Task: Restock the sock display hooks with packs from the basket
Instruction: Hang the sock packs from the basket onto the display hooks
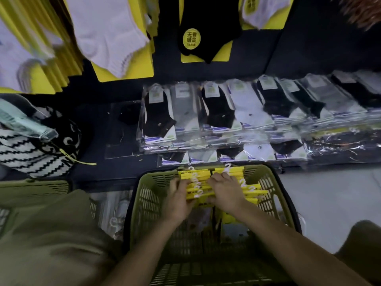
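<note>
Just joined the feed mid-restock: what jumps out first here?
The bright yellow sock packs standing in the green basket at bottom centre, with the left hand and right hand gripping them. Above, a black sock on a yellow card hangs top centre, over a row of clear-bagged socks on the dark shelf.

Round yellow sticker on the hanging black sock: four characters, 无骨 above 缝合, with a smaller line beneath, too small to read; second round sticker on the white sock at upper right: print blurred; header cards of the bagged socks and dark print on the yellow packs in the basket: illegible.
</note>
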Demonstrator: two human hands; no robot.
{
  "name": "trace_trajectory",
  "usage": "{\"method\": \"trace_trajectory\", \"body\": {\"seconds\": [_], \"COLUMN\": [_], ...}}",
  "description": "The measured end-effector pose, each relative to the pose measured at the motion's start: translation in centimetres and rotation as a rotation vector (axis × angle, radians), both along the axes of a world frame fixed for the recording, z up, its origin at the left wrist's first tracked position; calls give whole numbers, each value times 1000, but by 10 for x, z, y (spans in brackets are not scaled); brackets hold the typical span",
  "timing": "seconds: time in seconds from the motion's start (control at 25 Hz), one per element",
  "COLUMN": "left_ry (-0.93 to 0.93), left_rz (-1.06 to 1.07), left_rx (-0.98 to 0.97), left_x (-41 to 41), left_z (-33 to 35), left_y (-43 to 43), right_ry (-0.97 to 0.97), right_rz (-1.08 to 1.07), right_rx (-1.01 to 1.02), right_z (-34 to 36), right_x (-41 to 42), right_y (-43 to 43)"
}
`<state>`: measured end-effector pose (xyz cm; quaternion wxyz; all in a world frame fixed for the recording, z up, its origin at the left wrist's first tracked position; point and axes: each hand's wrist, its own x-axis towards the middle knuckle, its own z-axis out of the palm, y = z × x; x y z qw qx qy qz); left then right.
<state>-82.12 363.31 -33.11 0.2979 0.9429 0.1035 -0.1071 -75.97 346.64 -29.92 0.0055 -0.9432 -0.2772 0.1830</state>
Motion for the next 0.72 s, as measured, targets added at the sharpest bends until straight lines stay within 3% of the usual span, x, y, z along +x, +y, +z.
{"method": "trace_trajectory", "body": {"seconds": [0.12,0.32,0.48,0.64,0.72], "left_ry": [27,72,211,238,219], "left_rz": [-72,-101,-128,-95,-50], "left_rx": [116,147,143,2,-222], "left_x": [-1,4,3,6,12], "left_z": [-8,-5,-1,17,37], "left_y": [-1,8,12,27,35], "right_ry": [-85,-111,-101,-64,52], "right_rz": [82,126,139,154,30], "right_rx": [-82,-138,-204,-64,144], "right_z": [-7,-3,1,11,26], "right_x": [-4,-6,-8,-15,-12], "right_y": [6,18,23,21,13]}}
